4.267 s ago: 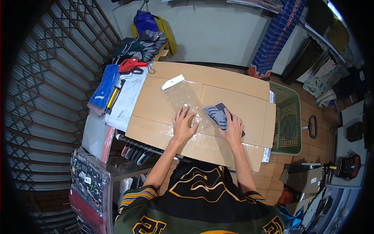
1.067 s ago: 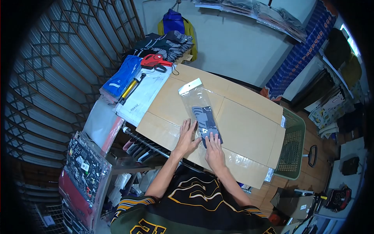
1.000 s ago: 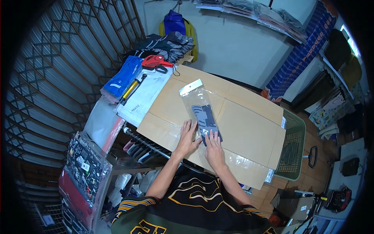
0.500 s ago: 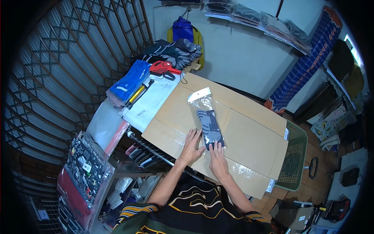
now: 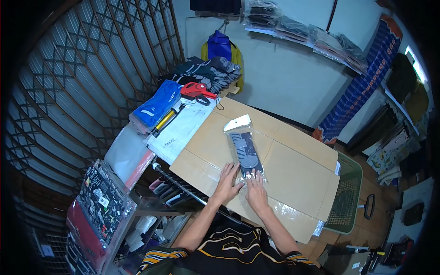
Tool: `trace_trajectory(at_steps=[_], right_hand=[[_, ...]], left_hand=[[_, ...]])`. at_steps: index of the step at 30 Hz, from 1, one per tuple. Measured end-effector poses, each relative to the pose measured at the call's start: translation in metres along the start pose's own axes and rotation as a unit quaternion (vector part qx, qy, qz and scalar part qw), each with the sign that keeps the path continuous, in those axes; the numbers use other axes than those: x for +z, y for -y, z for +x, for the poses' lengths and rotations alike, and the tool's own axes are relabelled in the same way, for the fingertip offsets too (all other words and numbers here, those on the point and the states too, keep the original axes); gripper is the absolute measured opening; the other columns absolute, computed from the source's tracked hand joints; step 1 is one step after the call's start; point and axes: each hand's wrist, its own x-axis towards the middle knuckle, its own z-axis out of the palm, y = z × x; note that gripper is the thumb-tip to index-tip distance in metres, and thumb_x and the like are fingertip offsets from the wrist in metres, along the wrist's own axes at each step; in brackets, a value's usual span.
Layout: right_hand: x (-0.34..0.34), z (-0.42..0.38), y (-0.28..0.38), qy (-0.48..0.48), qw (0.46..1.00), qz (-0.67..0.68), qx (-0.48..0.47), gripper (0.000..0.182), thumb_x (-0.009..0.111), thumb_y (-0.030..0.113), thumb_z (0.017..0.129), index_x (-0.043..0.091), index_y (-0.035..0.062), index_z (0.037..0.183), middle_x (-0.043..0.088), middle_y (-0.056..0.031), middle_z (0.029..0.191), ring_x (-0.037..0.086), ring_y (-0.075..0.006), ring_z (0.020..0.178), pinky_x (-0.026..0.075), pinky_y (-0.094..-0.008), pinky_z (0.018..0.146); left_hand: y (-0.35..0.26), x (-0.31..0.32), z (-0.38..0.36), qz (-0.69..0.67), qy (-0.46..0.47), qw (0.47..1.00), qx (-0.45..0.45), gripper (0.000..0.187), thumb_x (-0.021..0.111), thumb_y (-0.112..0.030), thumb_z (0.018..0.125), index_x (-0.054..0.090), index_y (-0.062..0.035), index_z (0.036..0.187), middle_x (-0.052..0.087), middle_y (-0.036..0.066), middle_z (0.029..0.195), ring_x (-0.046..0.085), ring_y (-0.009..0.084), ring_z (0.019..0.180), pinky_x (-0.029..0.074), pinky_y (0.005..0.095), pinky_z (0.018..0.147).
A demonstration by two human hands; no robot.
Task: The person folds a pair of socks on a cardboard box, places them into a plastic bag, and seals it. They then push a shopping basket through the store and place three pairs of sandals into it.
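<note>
A clear plastic bag with a white header (image 5: 238,123) lies flat on the brown cardboard (image 5: 293,169). Inside it is a folded grey and navy striped item (image 5: 247,153). At the bag's lower left edge, my left hand (image 5: 226,185) rests with fingers spread. My right hand (image 5: 256,192) lies on the bag's bottom end, fingers stretched out and touching the plastic. Neither hand is closed round anything.
Left of the cardboard are a red label gun (image 5: 196,90), a blue packaged item (image 5: 158,104) and a yellow-handled tool (image 5: 166,120). Behind them sits a pile of dark striped fabric (image 5: 206,71). A green basket (image 5: 348,197) stands at the right, and a clothes rail (image 5: 181,183) runs below left.
The whole view has shifted, so the table appears slightly lower. Both hands keep nearly the same pose, and the bag's bottom end sits a little differently under the right fingers.
</note>
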Motion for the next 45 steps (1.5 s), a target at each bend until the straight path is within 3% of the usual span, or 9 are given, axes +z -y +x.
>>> trace_trajectory(at_steps=[13,16,19,21,22,26,29,37,45], right_hand=[[0.011,0.015,0.003,-0.017,1.0,0.016,-0.004,0.055,0.061,0.006,0.09,0.054,-0.009,0.143,0.045,-0.0341,0.155,0.044,-0.0504,0.144,0.028,-0.0577,0.124],[-0.009,0.009,-0.004,-0.03,0.998,0.028,-0.038,0.05,0.066,0.005,0.085,0.062,-0.0061,0.133,0.057,-0.0327,0.144,0.054,-0.0469,0.136,0.04,-0.0556,0.115],[-0.043,0.003,-0.014,0.018,0.964,0.239,0.112,0.044,0.068,0.002,0.08,0.067,-0.0041,0.123,0.069,-0.0278,0.125,0.069,-0.0419,0.111,0.054,-0.0497,0.097],[-0.04,0.006,-0.033,-0.144,0.957,0.21,0.136,0.036,0.071,0.007,0.084,0.069,-0.0035,0.118,0.074,-0.0218,0.109,0.073,-0.0343,0.094,0.058,-0.0442,0.084],[-0.036,0.008,-0.042,-0.225,0.944,0.193,0.148,0.033,0.072,0.009,0.085,0.071,-0.0032,0.116,0.077,-0.0188,0.101,0.075,-0.0305,0.086,0.06,-0.0414,0.077],[-0.029,0.025,-0.07,-0.179,0.881,0.352,0.26,0.028,0.078,0.017,0.087,0.075,0.0008,0.109,0.077,-0.0132,0.089,0.074,-0.0236,0.076,0.059,-0.0377,0.074],[-0.042,0.035,-0.068,-0.085,0.905,0.322,0.266,0.027,0.08,0.02,0.087,0.076,-0.0007,0.104,0.078,-0.012,0.087,0.074,-0.0194,0.077,0.058,-0.0352,0.074],[-0.021,0.045,-0.1,0.012,0.869,0.422,0.257,0.02,0.077,0.014,0.087,0.074,-0.0046,0.092,0.078,-0.0133,0.088,0.074,-0.0191,0.083,0.058,-0.034,0.077],[-0.023,0.044,-0.091,-0.021,0.88,0.394,0.266,0.033,0.08,0.007,0.086,0.061,-0.0024,0.112,0.077,-0.0165,0.091,0.073,-0.019,0.089,0.055,-0.0349,0.08]], left_hand=[[0.009,0.005,0.003,0.006,0.003,1.0,0.004,0.091,0.085,-0.019,0.082,0.039,-0.0081,0.16,0.036,0.029,0.162,0.025,0.0487,0.154,0.024,0.0535,0.127],[0.005,0.0,0.003,-0.009,-0.004,1.0,0.006,0.093,0.086,-0.021,0.08,0.039,-0.0076,0.159,0.038,0.029,0.161,0.029,0.0472,0.153,0.027,0.0526,0.126],[-0.009,-0.013,0.001,-0.044,-0.023,0.999,-0.01,0.091,0.088,-0.024,0.079,0.043,-0.0046,0.156,0.044,0.028,0.157,0.039,0.0431,0.149,0.034,0.0494,0.123],[-0.015,-0.018,-0.001,-0.094,-0.044,0.994,-0.043,0.088,0.088,-0.026,0.079,0.046,-0.0023,0.154,0.05,0.028,0.153,0.047,0.04,0.145,0.039,0.0457,0.12],[-0.014,-0.01,0.001,-0.106,-0.127,0.986,-0.008,0.079,0.085,-0.027,0.084,0.051,0.0006,0.149,0.068,0.025,0.132,0.069,0.0325,0.118,0.05,0.0407,0.106],[-0.02,-0.005,0.009,-0.097,-0.104,0.978,-0.152,0.066,0.078,-0.024,0.09,0.054,0.0008,0.145,0.078,0.013,0.088,0.065,0.0208,0.064,0.051,0.0402,0.079],[-0.012,0.01,0.014,-0.021,-0.095,0.988,-0.12,0.066,0.077,-0.018,0.09,0.051,0.0018,0.147,0.077,0.012,0.087,0.063,0.0148,0.064,0.053,0.0311,0.065],[-0.01,0.008,0.017,-0.157,-0.12,0.965,-0.174,0.042,0.072,-0.016,0.093,0.056,-0.0043,0.131,0.073,0.005,0.079,0.064,0.0166,0.067,0.047,0.0383,0.083],[-0.013,0.006,0.02,-0.129,-0.068,0.978,-0.146,0.032,0.073,-0.015,0.094,0.061,-0.0078,0.122,0.068,0.002,0.075,0.064,0.0127,0.07,0.046,0.0338,0.083]])
